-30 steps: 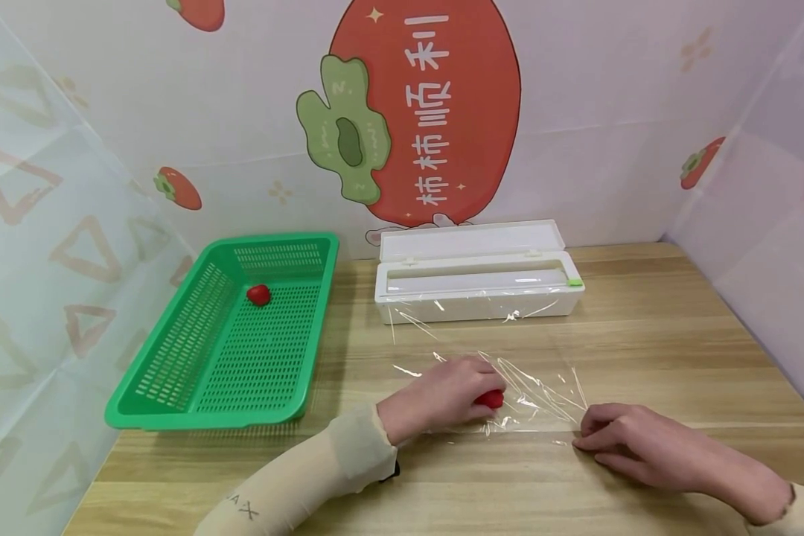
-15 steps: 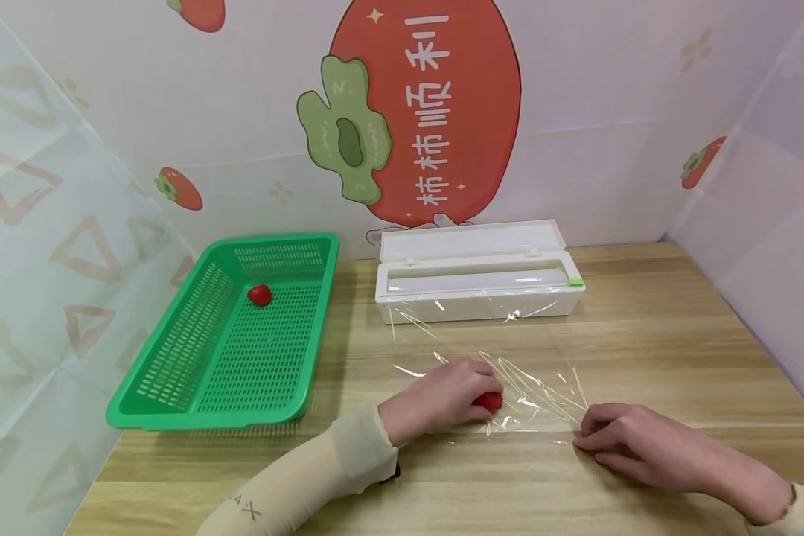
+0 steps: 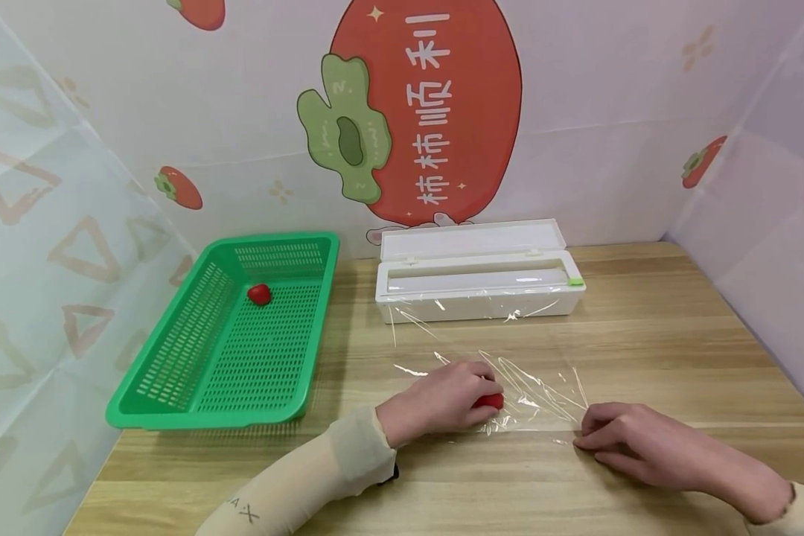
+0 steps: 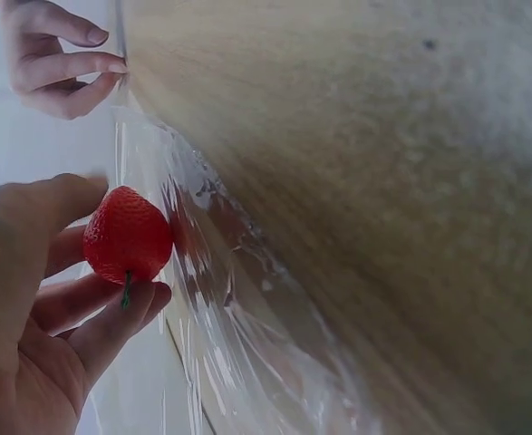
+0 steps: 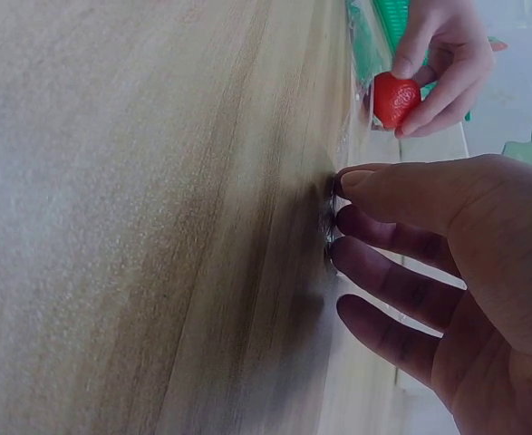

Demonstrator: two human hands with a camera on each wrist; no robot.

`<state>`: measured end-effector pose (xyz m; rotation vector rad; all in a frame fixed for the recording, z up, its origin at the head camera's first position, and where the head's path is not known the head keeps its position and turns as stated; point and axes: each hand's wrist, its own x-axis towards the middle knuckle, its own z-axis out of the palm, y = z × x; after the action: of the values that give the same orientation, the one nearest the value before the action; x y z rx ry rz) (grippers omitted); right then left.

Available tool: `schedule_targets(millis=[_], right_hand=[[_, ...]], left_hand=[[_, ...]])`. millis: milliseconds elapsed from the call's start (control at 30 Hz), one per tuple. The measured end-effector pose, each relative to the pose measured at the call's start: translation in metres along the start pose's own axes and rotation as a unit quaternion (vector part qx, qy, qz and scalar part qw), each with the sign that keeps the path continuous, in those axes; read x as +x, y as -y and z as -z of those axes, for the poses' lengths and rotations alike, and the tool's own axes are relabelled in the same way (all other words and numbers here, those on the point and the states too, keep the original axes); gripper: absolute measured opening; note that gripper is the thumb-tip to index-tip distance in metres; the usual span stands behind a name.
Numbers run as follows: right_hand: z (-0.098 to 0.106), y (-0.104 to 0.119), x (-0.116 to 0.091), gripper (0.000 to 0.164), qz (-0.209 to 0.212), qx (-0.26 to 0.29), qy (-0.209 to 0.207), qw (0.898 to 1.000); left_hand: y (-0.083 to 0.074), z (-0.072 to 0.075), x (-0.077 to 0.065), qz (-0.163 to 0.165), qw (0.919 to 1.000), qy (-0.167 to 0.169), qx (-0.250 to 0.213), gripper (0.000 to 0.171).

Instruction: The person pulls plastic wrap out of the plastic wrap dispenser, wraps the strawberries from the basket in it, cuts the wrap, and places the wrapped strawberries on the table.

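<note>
A red strawberry [image 4: 128,236] with a short green stem is held between the thumb and fingers of my left hand [image 3: 445,398], right at the clear plastic wrap [image 3: 536,398]. The wrap is drawn from the white dispenser box [image 3: 482,304] toward me and lies wrinkled over the wooden table. My right hand [image 3: 636,443] pinches its near right corner down at the tabletop, and creases run to those fingertips. In the right wrist view, the fingertips [image 5: 352,254] of my right hand sit bent against the table at the film's edge. Most of the strawberry is hidden by my left hand in the head view.
A green plastic basket [image 3: 318,335] stands at the left with another strawberry [image 3: 259,295] inside. The dispenser's lid [image 3: 472,242] is raised, and a small green slider [image 3: 575,282] sits at its right end. A printed backdrop [image 3: 589,97] rises behind the table.
The fingers of my left hand have shifted slightly around the strawberry. My right hand, the wrap and the basket stay where they were.
</note>
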<state>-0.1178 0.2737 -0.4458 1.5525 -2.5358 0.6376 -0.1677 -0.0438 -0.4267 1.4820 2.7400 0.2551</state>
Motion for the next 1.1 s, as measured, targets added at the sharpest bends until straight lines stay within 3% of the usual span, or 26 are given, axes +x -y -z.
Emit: schedule_targets(millis=[267,733,933,1100], right_hand=[[0.000,-0.001,0.002,0.037,0.005,-0.003,-0.004,1.000],[0.004,0.000,0.008,0.032,0.016,-0.037,-0.023,0.999],[0.007,0.005,0.022,0.031,-0.001,-0.060,-0.035,0.998],[-0.002,0.018,0.043,0.027,-0.023,-0.062,-0.057,0.996]], left_hand=[[0.001,0.000,0.000,-0.009,0.9999,-0.002,-0.005,0.008],[0.007,0.002,-0.004,-0.006,0.9953,-0.008,-0.097,0.008],[0.008,0.003,-0.004,-0.007,0.9943,-0.005,-0.107,0.010],[0.008,0.004,-0.003,0.005,0.9934,0.004,-0.115,0.013]])
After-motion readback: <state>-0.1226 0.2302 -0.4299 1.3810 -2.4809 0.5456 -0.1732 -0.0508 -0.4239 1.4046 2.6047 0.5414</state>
